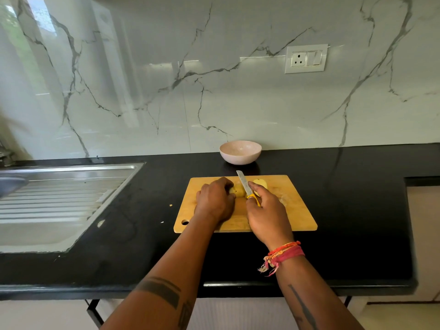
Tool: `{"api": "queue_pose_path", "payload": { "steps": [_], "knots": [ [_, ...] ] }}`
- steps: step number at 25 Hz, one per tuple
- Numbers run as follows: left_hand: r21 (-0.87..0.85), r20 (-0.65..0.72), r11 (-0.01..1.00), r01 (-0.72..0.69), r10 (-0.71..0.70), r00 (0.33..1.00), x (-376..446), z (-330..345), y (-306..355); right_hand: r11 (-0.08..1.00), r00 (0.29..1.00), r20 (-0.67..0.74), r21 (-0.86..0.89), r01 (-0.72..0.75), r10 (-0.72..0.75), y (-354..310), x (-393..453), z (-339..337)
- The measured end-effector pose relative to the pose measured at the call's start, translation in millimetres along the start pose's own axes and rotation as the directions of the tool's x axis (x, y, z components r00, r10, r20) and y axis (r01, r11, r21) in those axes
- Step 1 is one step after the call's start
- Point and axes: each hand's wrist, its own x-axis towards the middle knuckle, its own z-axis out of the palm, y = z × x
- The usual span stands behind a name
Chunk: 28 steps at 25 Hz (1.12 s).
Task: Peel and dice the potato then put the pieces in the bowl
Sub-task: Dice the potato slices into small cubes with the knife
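A yellowish potato piece (239, 191) lies on the wooden cutting board (292, 210). My left hand (215, 201) curls over its left end and holds it down, hiding most of it. My right hand (266, 213) grips the yellow handle of a knife (244, 184), forefinger along the spine, with the blade resting across the potato piece. Another pale cut piece (260, 182) lies just right of the blade, partly behind my right hand. A pale pink bowl (240, 152) stands beyond the board, against the wall; it looks empty.
The board lies on a black counter (345, 210). A steel sink drainboard (59, 198) fills the left side. Small scraps (170, 205) lie on the counter left of the board. A wall socket (306, 58) sits on the marble backsplash. The counter's front edge runs below my forearms.
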Motion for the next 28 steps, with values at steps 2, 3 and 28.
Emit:
{"api": "queue_pose_path", "payload": {
  "steps": [2, 3, 28],
  "knots": [
    [0.021, 0.023, 1.000, -0.006, 0.006, 1.000, 0, 0, 1, 1.000, 1.000, 0.002, -0.003, 0.009, -0.009, 0, 0, 1],
    [0.035, 0.032, 0.999, -0.009, 0.008, 0.999, 0, 0, 2, 1.000, 1.000, 0.000, -0.005, 0.012, -0.012, 1, -1, 2],
    [0.102, -0.127, 0.993, -0.051, 0.064, 0.990, -10, 3, 3, 0.996, 0.999, 0.011, -0.081, 0.033, -0.033, 1, -6, 4]
  ]
}}
